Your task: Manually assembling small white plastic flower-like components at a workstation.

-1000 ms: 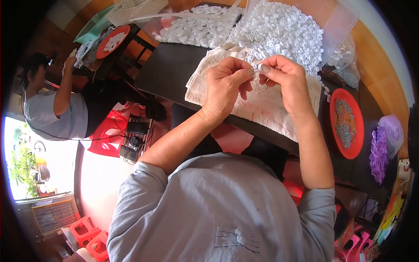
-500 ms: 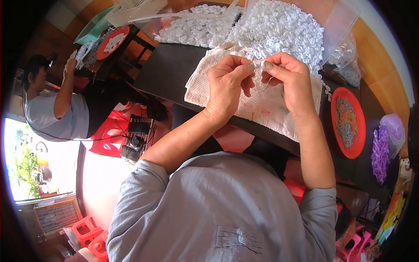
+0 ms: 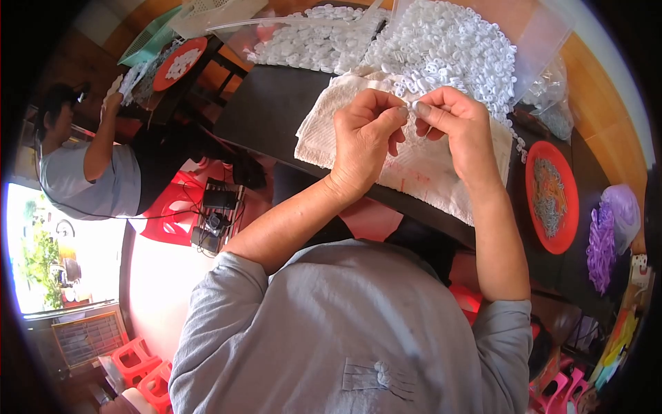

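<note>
Above a cream towel (image 3: 414,172), my two hands meet fingertip to fingertip. My left hand (image 3: 365,138) is closed in a pinch between thumb and forefinger. Facing it, my right hand (image 3: 463,131) pinches the same way. A small white plastic piece (image 3: 412,106) shows between the fingertips, mostly covered by them; its exact shape cannot be made out. Just beyond the hands, a big heap of small white looped plastic pieces (image 3: 448,52) spreads down to the towel's far edge.
More white pieces (image 3: 310,45) lie in clear plastic at the back left. To the right, a red plate (image 3: 564,241) holds small metal parts (image 3: 548,207), beside a purple bundle (image 3: 601,245). A co-worker (image 3: 96,172) sits at another dark table, far left.
My left thumb has moved slightly right, closer to my right fingertips, and less of the white piece shows. The whole view has shifted a little.
</note>
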`<state>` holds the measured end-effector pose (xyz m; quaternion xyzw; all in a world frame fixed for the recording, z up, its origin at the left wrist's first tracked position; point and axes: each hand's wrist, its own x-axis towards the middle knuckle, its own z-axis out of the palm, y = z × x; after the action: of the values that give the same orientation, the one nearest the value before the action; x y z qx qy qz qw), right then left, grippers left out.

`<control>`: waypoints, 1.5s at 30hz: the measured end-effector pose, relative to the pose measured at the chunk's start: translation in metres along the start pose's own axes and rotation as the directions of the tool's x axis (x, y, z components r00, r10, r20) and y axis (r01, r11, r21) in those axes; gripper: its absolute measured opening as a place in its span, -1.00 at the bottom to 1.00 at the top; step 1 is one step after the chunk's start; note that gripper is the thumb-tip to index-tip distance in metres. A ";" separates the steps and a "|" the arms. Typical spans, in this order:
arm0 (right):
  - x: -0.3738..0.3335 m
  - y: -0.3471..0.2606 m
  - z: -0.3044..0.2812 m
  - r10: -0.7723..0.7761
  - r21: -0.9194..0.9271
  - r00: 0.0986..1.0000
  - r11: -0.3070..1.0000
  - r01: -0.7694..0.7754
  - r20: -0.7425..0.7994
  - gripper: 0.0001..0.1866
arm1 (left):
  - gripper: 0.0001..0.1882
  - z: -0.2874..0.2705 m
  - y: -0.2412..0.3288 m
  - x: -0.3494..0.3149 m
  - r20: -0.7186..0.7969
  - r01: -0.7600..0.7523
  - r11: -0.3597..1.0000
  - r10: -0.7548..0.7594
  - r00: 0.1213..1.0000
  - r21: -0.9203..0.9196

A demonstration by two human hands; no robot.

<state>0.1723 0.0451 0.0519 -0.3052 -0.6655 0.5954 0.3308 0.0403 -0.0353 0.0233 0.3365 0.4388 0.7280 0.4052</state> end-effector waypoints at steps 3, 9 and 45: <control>0.001 -0.001 -0.002 -0.005 -0.010 1.000 1.000 0.005 -0.011 -0.86 | -0.90 -0.002 -0.001 0.002 -0.017 0.002 1.000 -0.002 1.000 -0.005; -0.001 -0.002 0.000 -0.010 0.000 1.000 1.000 0.010 -0.007 -0.87 | -0.90 -0.001 -0.001 -0.001 -0.012 0.003 1.000 -0.003 1.000 -0.006; 0.002 -0.001 -0.004 -0.032 -0.041 0.985 0.998 0.039 0.172 -0.79 | -0.87 -0.009 0.001 0.000 0.174 -0.029 0.984 0.060 0.983 -0.176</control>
<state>0.1744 0.0493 0.0531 -0.2484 -0.7096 0.5987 0.2763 0.0320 -0.0390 0.0209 0.3737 0.3283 0.7392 0.4541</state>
